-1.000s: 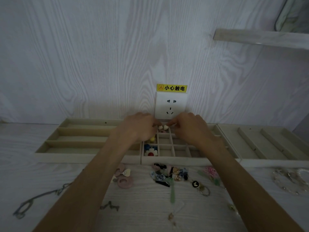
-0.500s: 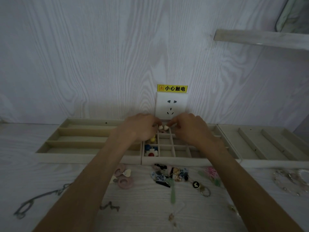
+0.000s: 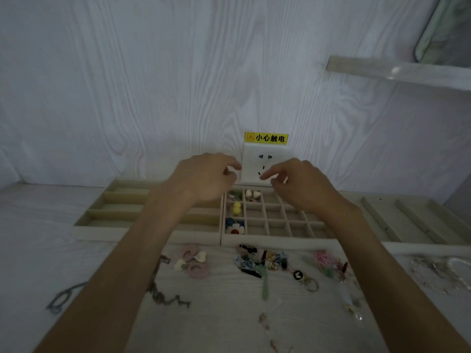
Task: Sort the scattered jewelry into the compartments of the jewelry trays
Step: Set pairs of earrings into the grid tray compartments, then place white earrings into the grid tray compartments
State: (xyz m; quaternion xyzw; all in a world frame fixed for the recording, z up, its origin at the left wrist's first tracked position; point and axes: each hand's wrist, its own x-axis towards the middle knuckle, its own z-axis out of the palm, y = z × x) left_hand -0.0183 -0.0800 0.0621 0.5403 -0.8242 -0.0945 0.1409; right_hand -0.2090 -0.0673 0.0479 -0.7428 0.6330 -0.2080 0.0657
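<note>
The middle jewelry tray has many small square compartments. Two cream heart earrings lie in a back compartment. A yellow piece and a blue, white and red flower piece sit in the left column. My left hand and my right hand hover above the tray's back edge, fingers curled and apart, nothing in them. Scattered jewelry lies in front of the tray: pink rings with cream hearts, a dark mixed pile, a keyring.
A left tray with long slots and a right tray with long slots flank the middle one. A chain and a metal piece lie front left, clear beads at the right. A wall socket stands behind.
Both hands have let go of the two cream heart earrings, lifted from the compartment and drawn apart. The earrings now lie in the tray.
</note>
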